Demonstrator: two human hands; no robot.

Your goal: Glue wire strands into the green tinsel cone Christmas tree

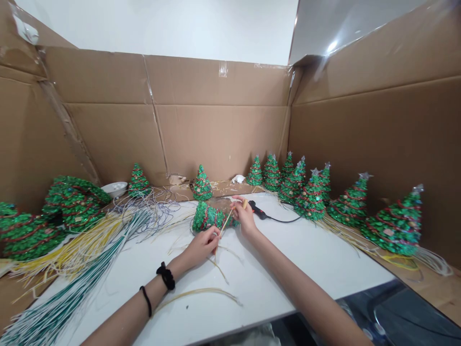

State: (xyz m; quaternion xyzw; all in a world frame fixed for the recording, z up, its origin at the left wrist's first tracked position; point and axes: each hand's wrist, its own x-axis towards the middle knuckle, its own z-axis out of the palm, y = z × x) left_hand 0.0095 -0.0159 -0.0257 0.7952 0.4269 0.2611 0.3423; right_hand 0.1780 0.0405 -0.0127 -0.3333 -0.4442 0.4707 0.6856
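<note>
My left hand (206, 243) is closed in a pinch on the lower end of a thin yellow wire (226, 220), beside a green tinsel Christmas tree (206, 216) lying on its side. The wire runs up to my right hand (245, 217), whose fingers are closed round its upper end. A short yellow piece (245, 203) shows at the right fingers; its kind is unclear. Behind that hand lies a black corded tool (258, 211) with orange on it. Loose yellow wires (209, 290) lie on the white table (266, 278) below my hands.
Bundles of yellow wires (82, 235) and green-and-white wires (86, 276) spread along the left. Several finished trees (313, 194) stand at the right, others (81, 206) at the left. A white bowl (115, 189) sits at the back left. Cardboard walls (219, 129) enclose the table.
</note>
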